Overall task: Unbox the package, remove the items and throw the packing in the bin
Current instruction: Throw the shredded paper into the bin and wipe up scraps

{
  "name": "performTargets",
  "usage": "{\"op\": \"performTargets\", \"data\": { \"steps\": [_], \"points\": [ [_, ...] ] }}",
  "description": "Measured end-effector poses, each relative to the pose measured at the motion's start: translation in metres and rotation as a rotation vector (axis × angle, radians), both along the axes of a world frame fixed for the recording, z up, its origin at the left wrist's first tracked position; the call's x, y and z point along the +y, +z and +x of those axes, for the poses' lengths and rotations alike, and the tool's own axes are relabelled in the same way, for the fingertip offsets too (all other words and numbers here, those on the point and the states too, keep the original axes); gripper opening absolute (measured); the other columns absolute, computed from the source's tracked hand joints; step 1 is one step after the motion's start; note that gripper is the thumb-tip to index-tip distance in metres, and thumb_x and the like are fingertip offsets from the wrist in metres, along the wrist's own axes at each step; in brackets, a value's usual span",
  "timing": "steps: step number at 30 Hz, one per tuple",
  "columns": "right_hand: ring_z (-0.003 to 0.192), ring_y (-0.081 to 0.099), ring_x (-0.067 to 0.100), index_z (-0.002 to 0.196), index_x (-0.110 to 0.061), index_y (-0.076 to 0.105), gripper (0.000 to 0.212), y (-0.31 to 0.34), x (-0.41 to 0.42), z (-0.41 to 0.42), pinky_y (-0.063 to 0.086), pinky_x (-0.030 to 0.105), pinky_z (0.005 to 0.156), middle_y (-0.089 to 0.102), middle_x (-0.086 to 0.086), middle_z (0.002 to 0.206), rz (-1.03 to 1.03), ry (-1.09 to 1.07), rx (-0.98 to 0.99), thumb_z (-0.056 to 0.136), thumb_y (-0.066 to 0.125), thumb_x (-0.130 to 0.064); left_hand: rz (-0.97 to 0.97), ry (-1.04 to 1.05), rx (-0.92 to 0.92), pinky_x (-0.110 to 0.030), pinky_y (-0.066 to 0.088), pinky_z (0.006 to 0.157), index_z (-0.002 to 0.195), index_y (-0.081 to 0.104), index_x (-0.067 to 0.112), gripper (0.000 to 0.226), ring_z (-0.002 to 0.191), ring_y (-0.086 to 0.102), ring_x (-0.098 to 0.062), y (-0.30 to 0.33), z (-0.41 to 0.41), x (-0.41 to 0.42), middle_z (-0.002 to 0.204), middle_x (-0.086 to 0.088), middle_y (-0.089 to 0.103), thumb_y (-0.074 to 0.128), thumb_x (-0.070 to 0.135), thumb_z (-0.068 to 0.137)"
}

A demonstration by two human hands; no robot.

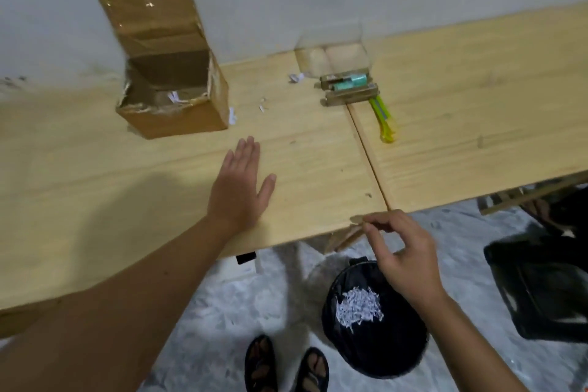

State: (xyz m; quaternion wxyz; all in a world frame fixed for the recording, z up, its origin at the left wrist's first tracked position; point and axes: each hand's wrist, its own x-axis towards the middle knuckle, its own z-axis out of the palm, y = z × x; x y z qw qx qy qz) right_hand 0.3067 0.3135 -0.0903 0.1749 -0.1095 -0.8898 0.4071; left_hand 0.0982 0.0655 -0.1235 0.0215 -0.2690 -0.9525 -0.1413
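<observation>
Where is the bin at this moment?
The bin stands on the floor below the table edge, under the right hand, beside the feet.

Brightness: dim, flat indoor light is falling on the table [445,105].
Shadows: a broad soft shadow is lying on the wood left of the left hand [237,188].
Glare: tape on the cardboard box [171,73] is glinting.
Focus: the whole picture is looking soft and smeared.
Distortion: the table edge is bowing and tilting toward the frame edges.
</observation>
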Motion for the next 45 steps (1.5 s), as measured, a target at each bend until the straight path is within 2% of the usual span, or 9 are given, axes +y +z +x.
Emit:
{"op": "performTargets", "data": {
  "steps": [6, 11, 19, 23, 26, 30, 35, 41, 45],
  "points": [
    [0.113, 0.064, 0.011, 0.119, -0.017, 0.07, 0.028, 0.024, -0.01, -0.132, 0.055, 0.04, 0.093, 0.069, -0.008, 0.117, -0.006, 0.143, 0.055, 0.093, 0.075, -0.025, 0.025, 0.084, 0.047, -0.054, 0.027, 0.125, 0.154, 0.037, -0.006, 0.09, 0.157, 0.026, -0.033, -0.007, -0.001, -0.014, 0.166, -0.022, 0.031, 0.048, 0.062, 0.096],
    [0.132, 0.052, 0.013, 0.141, -0.018, 0.057, 0.062, 0.028, -0.026, -0.23, 0.042, 0.029, 0.11, 0.058, -0.001, 0.143, 0.009, 0.17, -0.01, 0.087, 0.079, -0.04, -0.074, 0.109, -0.044, -0.045, 0.017, 0.13, 0.162, 0.021, 0.002, 0.113, 0.162, 0.007, -0.021, 0.002, -0.019, -0.041, 0.173, -0.012, 0.014, 0.041, 0.083, 0.085],
    [0.16, -0.003, 0.028, 0.163, -0.015, 0.016, 0.114, 0.002, -0.054, -0.32, 0.011, 0.047, 0.126, 0.006, 0.008, 0.172, 0.2, 0.235, -0.295, 0.079, 0.074, -0.067, 0.045, 0.117, -0.109, -0.043, 0.011, 0.131, 0.163, 0.017, 0.005, 0.113, 0.162, -0.004, -0.014, 0.004, -0.022, -0.041, 0.175, -0.006, 0.007, 0.048, 0.081, 0.085],
    [0.156, 0.017, 0.031, 0.158, -0.011, 0.032, 0.093, -0.013, -0.052, -0.332, 0.02, 0.044, 0.124, 0.028, 0.014, 0.166, 0.23, 0.167, -0.259, 0.088, 0.068, -0.06, 0.063, 0.123, -0.144, -0.041, 0.007, 0.132, 0.165, 0.013, 0.007, 0.115, 0.16, -0.011, -0.011, 0.008, -0.021, -0.042, 0.175, -0.002, 0.0, 0.05, 0.081, 0.085],
    [0.138, 0.044, 0.031, 0.132, -0.014, 0.065, 0.049, -0.022, -0.049, -0.336, 0.027, 0.028, 0.111, 0.059, 0.008, 0.142, 0.248, 0.211, -0.11, 0.093, 0.07, -0.043, 0.064, 0.133, -0.143, -0.04, 0.009, 0.131, 0.164, 0.014, 0.007, 0.115, 0.16, -0.01, -0.01, 0.01, -0.021, -0.043, 0.175, -0.001, 0.001, 0.051, 0.081, 0.085],
    [0.114, 0.059, 0.025, 0.109, -0.019, 0.079, 0.018, -0.022, -0.056, -0.333, 0.033, 0.018, 0.095, 0.075, -0.002, 0.112, 0.264, 0.29, 0.008, 0.093, 0.071, -0.02, 0.095, 0.135, -0.148, -0.04, 0.012, 0.131, 0.163, 0.019, 0.006, 0.114, 0.161, -0.005, -0.01, 0.012, -0.02, -0.041, 0.175, -0.002, 0.007, 0.057, 0.079, 0.083],
    [0.092, 0.064, 0.01, 0.103, -0.019, 0.08, 0.014, -0.014, -0.067, -0.324, 0.046, 0.023, 0.085, 0.078, -0.004, 0.099, 0.197, 0.413, 0.09, 0.091, 0.074, -0.015, 0.096, 0.138, -0.13, -0.038, 0.01, 0.131, 0.162, 0.022, 0.006, 0.114, 0.161, -0.001, -0.011, 0.012, -0.021, -0.04, 0.174, -0.003, 0.011, 0.059, 0.078, 0.082],
    [0.107, 0.063, 0.013, 0.126, -0.019, 0.072, 0.035, -0.012, -0.082, -0.318, 0.045, 0.03, 0.097, 0.073, -0.003, 0.116, 0.221, 0.589, 0.076, 0.091, 0.073, -0.019, 0.068, 0.121, -0.103, -0.042, 0.014, 0.131, 0.161, 0.023, 0.002, 0.113, 0.162, 0.003, -0.016, 0.011, -0.02, -0.04, 0.174, -0.007, 0.014, 0.057, 0.077, 0.083],
    [0.108, 0.063, 0.019, 0.115, -0.025, 0.078, 0.02, -0.017, -0.083, -0.319, 0.044, 0.036, 0.097, 0.073, -0.003, 0.123, 0.353, 0.685, 0.102, 0.097, 0.069, -0.024, 0.078, 0.12, -0.087, -0.043, 0.015, 0.13, 0.16, 0.025, 0.001, 0.112, 0.162, 0.007, -0.018, 0.008, -0.021, -0.04, 0.173, -0.009, 0.018, 0.058, 0.076, 0.083]
  ]
}}
